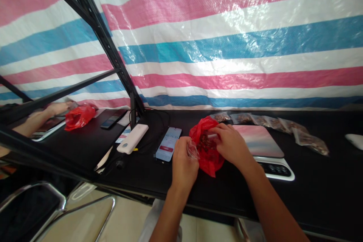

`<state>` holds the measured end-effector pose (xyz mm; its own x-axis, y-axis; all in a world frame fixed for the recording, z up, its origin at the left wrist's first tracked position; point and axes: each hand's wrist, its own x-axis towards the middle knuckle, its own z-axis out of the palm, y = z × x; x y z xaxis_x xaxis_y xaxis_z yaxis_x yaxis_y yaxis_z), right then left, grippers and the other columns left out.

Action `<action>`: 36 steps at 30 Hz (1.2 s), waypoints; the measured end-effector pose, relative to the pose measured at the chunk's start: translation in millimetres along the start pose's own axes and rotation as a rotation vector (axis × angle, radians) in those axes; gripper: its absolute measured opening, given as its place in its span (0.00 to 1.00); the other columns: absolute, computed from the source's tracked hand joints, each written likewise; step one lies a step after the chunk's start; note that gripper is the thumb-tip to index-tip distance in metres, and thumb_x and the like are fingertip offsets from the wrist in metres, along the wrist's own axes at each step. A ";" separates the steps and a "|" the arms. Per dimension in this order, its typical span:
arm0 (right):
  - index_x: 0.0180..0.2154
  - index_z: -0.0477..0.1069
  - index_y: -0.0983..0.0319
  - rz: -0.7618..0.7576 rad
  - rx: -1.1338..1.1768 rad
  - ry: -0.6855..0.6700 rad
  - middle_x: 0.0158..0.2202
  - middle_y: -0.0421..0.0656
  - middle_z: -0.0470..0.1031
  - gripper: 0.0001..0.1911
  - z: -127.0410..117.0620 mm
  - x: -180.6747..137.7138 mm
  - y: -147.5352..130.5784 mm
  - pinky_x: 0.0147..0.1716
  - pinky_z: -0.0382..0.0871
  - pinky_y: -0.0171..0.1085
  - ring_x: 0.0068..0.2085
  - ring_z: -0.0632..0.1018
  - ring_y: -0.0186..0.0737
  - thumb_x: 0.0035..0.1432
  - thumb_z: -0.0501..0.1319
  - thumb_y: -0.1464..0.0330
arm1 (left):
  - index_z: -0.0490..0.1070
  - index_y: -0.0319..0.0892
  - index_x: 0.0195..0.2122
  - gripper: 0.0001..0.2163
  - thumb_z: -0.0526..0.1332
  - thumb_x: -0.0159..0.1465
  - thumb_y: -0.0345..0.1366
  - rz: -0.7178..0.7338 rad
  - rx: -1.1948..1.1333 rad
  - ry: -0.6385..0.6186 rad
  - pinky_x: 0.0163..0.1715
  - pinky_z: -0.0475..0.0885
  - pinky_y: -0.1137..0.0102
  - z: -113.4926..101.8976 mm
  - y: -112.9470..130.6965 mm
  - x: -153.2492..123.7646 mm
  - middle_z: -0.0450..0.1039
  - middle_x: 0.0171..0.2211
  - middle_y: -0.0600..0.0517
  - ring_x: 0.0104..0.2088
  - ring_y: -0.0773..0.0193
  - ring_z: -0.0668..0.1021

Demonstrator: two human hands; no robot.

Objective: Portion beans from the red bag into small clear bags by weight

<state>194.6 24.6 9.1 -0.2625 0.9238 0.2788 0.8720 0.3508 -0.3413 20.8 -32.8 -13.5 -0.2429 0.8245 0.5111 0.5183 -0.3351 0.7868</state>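
Note:
A red plastic bag (211, 166) stands open on the black table, with small dark brown pieces (204, 143) inside. At its left side my left hand (185, 162) is closed on a small clear plastic bag (193, 150), whose mouth faces the red bag. Over the right rim of the red bag, my right hand (231, 143) pinches a small translucent object (212, 135); its kind is not clear. Just right of the red bag sits a kitchen scale (279, 172) with a shiny plate (259, 140), partly behind my right forearm.
Several clear bags of brown pieces (273, 123) lie in a row behind the scale. A phone (169, 144) showing a timer and a white power bank (133, 138) lie to the left. Beyond a black metal frame (110, 51), another person's arm (42, 119) reaches near another red bag (81, 116).

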 end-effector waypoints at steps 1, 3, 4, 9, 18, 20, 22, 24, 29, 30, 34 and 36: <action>0.48 0.80 0.59 0.002 -0.001 0.011 0.49 0.48 0.78 0.23 0.5 -0.4 -0.3 0.48 0.63 0.46 0.47 0.71 0.50 0.55 0.57 0.80 | 0.65 0.46 0.33 0.10 0.55 0.62 0.22 0.027 0.025 0.033 0.38 0.66 0.68 -0.6 -0.8 0.4 0.69 0.32 0.53 0.35 0.61 0.72; 0.48 0.80 0.59 0.012 -0.018 0.031 0.49 0.48 0.78 0.24 2.6 -1.4 0.3 0.50 0.61 0.49 0.49 0.70 0.53 0.52 0.58 0.80 | 0.65 0.46 0.33 0.10 0.55 0.61 0.21 0.073 0.063 0.098 0.39 0.66 0.67 -1.3 -2.4 1.7 0.70 0.33 0.52 0.37 0.60 0.72; 0.47 0.81 0.59 0.021 -0.025 0.048 0.49 0.48 0.78 0.25 4.1 -1.7 0.9 0.52 0.61 0.51 0.50 0.69 0.54 0.50 0.58 0.81 | 0.65 0.46 0.32 0.11 0.55 0.60 0.20 0.084 0.068 0.117 0.40 0.67 0.67 -1.4 -3.3 2.3 0.70 0.33 0.52 0.37 0.60 0.73; 0.45 0.80 0.60 0.035 0.034 0.091 0.47 0.48 0.76 0.23 7.2 -0.9 2.4 0.55 0.62 0.49 0.51 0.72 0.51 0.49 0.59 0.81 | 0.63 0.46 0.31 0.10 0.57 0.59 0.22 0.001 -0.023 0.197 0.38 0.67 0.68 2.0 -6.7 4.6 0.68 0.32 0.54 0.34 0.62 0.72; 0.48 0.80 0.60 -0.074 0.329 0.164 0.49 0.50 0.73 0.21 -6.8 3.4 -7.3 0.54 0.71 0.45 0.48 0.77 0.47 0.58 0.56 0.79 | 0.63 0.45 0.30 0.07 0.59 0.62 0.28 -0.123 -0.073 0.188 0.33 0.65 0.71 6.9 -3.5 5.5 0.63 0.27 0.57 0.29 0.65 0.68; 0.50 0.79 0.59 -0.145 0.408 0.225 0.49 0.49 0.73 0.22 -12.8 3.1 -10.4 0.57 0.71 0.47 0.51 0.76 0.47 0.59 0.56 0.78 | 0.63 0.45 0.29 0.07 0.60 0.60 0.28 -0.100 -0.105 0.184 0.33 0.65 0.72 7.0 -2.6 6.2 0.62 0.27 0.57 0.29 0.66 0.68; 0.51 0.79 0.57 -0.193 0.462 0.268 0.50 0.49 0.73 0.22 -19.5 1.6 -13.6 0.58 0.70 0.48 0.52 0.75 0.47 0.60 0.56 0.77 | 0.61 0.46 0.28 0.08 0.60 0.59 0.28 -0.151 -0.193 0.129 0.30 0.64 0.73 7.2 -1.6 7.4 0.60 0.25 0.59 0.27 0.67 0.67; 0.51 0.79 0.55 -0.207 0.482 0.278 0.50 0.48 0.74 0.21 -26.4 -1.1 -16.7 0.58 0.70 0.47 0.53 0.76 0.47 0.60 0.57 0.76 | 0.59 0.46 0.27 0.10 0.60 0.59 0.28 -0.203 -0.272 0.129 0.28 0.64 0.73 6.9 0.1 8.3 0.59 0.24 0.59 0.25 0.68 0.66; 0.51 0.79 0.54 -0.212 0.464 0.252 0.50 0.47 0.74 0.21 -38.5 -7.7 -23.3 0.58 0.70 0.45 0.52 0.76 0.46 0.62 0.56 0.75 | 0.63 0.46 0.30 0.07 0.61 0.62 0.30 -0.120 -0.227 0.294 0.33 0.66 0.73 3.6 4.6 7.4 0.64 0.28 0.57 0.29 0.67 0.69; 0.51 0.79 0.54 -0.204 0.457 0.263 0.50 0.47 0.74 0.21 -38.9 -7.9 -23.6 0.58 0.70 0.45 0.52 0.76 0.47 0.62 0.56 0.75 | 0.63 0.46 0.31 0.07 0.61 0.62 0.29 -0.103 -0.203 0.285 0.32 0.66 0.73 3.5 4.4 6.8 0.64 0.28 0.57 0.29 0.66 0.69; 0.52 0.78 0.57 -0.170 0.400 0.227 0.51 0.48 0.73 0.23 -30.9 -5.9 -18.8 0.58 0.69 0.47 0.53 0.75 0.48 0.60 0.55 0.77 | 0.64 0.46 0.30 0.07 0.59 0.62 0.28 -0.073 -0.113 0.217 0.32 0.65 0.72 6.7 0.2 4.4 0.63 0.28 0.56 0.29 0.65 0.68; 0.52 0.78 0.59 -0.150 0.330 0.156 0.51 0.49 0.74 0.24 -23.4 -5.2 -14.3 0.56 0.69 0.48 0.51 0.75 0.49 0.57 0.55 0.79 | 0.63 0.46 0.30 0.07 0.59 0.62 0.28 -0.114 -0.103 0.213 0.33 0.66 0.71 9.3 -2.4 4.0 0.63 0.29 0.56 0.30 0.65 0.69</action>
<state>193.1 11.2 33.6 -0.2884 0.8331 0.4719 0.6428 0.5338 -0.5495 26.2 -24.5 -16.5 -0.4680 0.7483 0.4701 0.3942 -0.2993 0.8689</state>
